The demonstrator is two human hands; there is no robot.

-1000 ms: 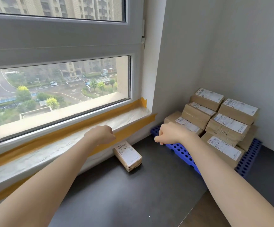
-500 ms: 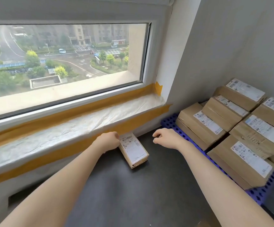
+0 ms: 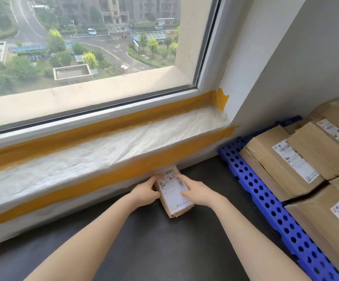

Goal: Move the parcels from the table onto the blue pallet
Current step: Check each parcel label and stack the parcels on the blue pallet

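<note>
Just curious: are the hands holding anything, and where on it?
Yes: the small parcel. The left hand grips its left edge, the right hand its right edge.

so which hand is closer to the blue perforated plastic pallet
Right. The right hand rests on the pallet-facing side of the small labelled cardboard parcel, with bare dark table between it and the blue perforated plastic pallet. The left hand holds the parcel's far side.

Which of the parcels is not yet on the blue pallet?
The small parcel on the dark table, under the window sill, between both hands; the others sit stacked on the blue pallet.
</note>
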